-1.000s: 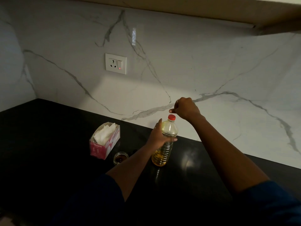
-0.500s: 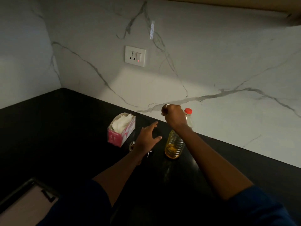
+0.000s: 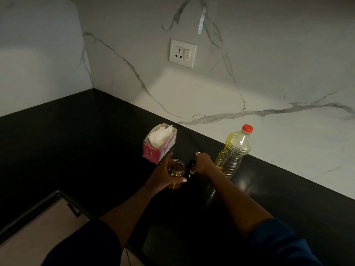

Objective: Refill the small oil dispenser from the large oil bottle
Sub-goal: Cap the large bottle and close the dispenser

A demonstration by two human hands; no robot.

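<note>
The large oil bottle point(image 3: 234, 153), clear plastic with yellow oil and a red cap on, stands upright on the black counter by the marble wall. Left of it is the small glass oil dispenser point(image 3: 175, 167), open at the top with a little oil inside. My left hand point(image 3: 166, 174) grips the dispenser around its side. My right hand point(image 3: 202, 163) holds a small black piece, seemingly the dispenser's top point(image 3: 191, 163), just right of the jar's mouth. The dim light hides its shape.
A pink tissue box point(image 3: 159, 144) stands just behind the dispenser. A wall socket point(image 3: 182, 53) sits on the marble backsplash. The black counter point(image 3: 76, 143) runs into a corner at left; a pale framed surface point(image 3: 38, 227) lies at lower left.
My left hand left the large bottle, moved left and took hold of the small dispenser. My right hand came down from the bottle's cap to the dispenser's mouth. The view shifted down and left.
</note>
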